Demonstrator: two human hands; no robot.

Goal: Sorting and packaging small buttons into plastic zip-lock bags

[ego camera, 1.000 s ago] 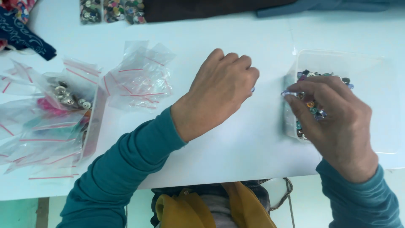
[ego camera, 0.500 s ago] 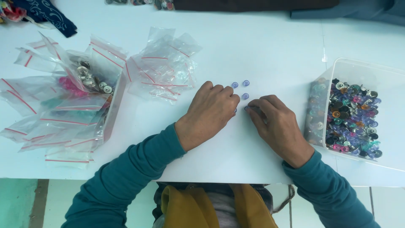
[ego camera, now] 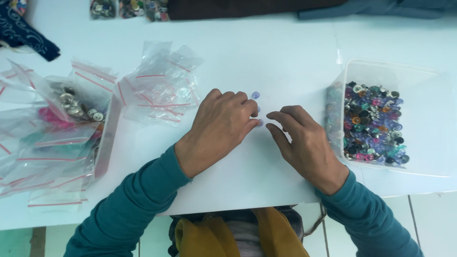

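Observation:
My left hand lies palm down on the white table, fingers curled over a few small pale purple buttons; one shows above the fingertips, another at them. My right hand rests beside it, fingers spread and slightly bent, its fingertips just right of those buttons. Whether either hand pinches a button is hidden. A clear plastic box of mixed coloured buttons stands right of my right hand.
Clear zip bags with red strips lie left of my left hand. A clear tray at the far left holds more bags and metal buttons. Dark cloth and small button bags lie along the far edge.
My right hand left the button box and came to the table middle beside my left hand. Small purple buttons now lie there. Between the last two frames the hands barely shifted.

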